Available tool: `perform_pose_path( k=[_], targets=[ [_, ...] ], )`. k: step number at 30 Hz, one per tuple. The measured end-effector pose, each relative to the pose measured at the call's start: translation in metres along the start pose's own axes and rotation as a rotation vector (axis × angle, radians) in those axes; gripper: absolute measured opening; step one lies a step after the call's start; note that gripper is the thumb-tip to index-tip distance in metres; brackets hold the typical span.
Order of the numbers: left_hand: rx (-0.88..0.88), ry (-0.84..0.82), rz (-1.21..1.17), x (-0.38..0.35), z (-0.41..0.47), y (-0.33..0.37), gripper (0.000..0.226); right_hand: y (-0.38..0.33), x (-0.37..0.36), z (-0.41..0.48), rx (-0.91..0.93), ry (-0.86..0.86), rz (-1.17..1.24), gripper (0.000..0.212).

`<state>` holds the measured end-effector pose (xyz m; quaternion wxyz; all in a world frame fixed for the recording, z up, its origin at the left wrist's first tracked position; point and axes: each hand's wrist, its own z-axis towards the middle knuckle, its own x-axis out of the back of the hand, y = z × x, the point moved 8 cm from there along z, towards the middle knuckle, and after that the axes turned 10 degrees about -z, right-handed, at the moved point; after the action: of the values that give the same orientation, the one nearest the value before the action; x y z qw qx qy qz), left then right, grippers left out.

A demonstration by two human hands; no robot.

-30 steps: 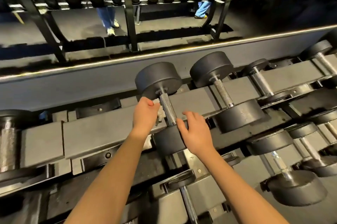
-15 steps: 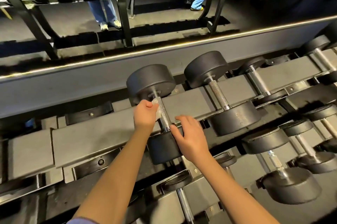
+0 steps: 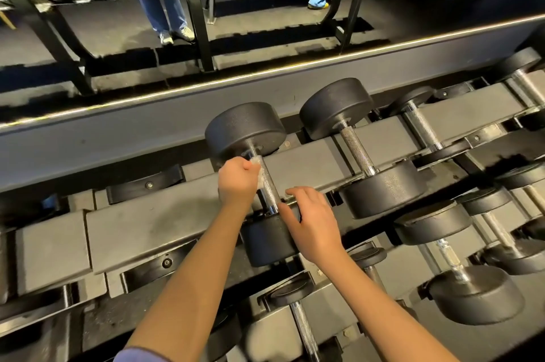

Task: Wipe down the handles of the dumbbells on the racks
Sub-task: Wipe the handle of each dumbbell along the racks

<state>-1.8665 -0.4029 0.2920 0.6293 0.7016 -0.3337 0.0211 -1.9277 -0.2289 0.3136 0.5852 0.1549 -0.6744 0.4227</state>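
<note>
A black dumbbell with a knurled chrome handle lies on the upper shelf of the rack. My left hand grips a small white wipe and presses it against the far end of that handle, close to the far weight head. My right hand rests with relaxed fingers on the near weight head of the same dumbbell, thumb beside the handle's near end.
More dumbbells lie to the right and on the lower shelf. A mirror behind the rack reflects another rack and people's legs. Empty black cradles sit left of the hands.
My left hand has slid the wipe up the handle from its middle toward the far weight head. My right hand stays on the near head.
</note>
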Motion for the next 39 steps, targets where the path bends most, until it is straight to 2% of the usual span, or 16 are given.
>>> perform_pose_path(
  k=[4,10,17,23,26,29,32,36,39],
  targets=[
    [-0.045,-0.046,0.069,-0.007,-0.018,-0.007,0.037,-0.002,0.001,-0.001,-0.004,-0.002,-0.004,0.041],
    [-0.084,0.101,-0.101,-0.003,-0.024,-0.007,0.03,-0.001,0.002,-0.002,-0.008,-0.004,-0.014,0.041],
    [0.104,0.185,-0.246,0.007,0.004,-0.013,0.013,-0.001,0.002,-0.002,-0.004,0.006,-0.016,0.039],
    [0.052,0.047,-0.218,0.001,-0.01,-0.019,0.023,0.001,0.0,-0.002,0.008,0.035,0.007,0.043],
    [0.105,-0.114,-0.093,-0.008,-0.022,-0.028,0.028,0.001,-0.001,-0.002,0.007,0.036,0.012,0.04],
    [0.111,-0.28,0.042,-0.019,-0.037,-0.033,0.029,-0.001,0.0,-0.001,0.004,0.032,0.013,0.048],
    [0.1,-0.22,0.022,-0.016,-0.039,-0.032,0.017,0.0,-0.002,-0.002,-0.008,-0.01,0.032,0.053],
    [0.032,-0.057,-0.045,-0.008,-0.031,-0.021,0.024,0.0,-0.001,-0.002,-0.009,-0.021,0.065,0.068],
    [0.106,-0.018,-0.156,-0.007,-0.019,-0.026,0.027,0.0,-0.002,-0.003,-0.007,-0.024,0.062,0.067]
  ],
)
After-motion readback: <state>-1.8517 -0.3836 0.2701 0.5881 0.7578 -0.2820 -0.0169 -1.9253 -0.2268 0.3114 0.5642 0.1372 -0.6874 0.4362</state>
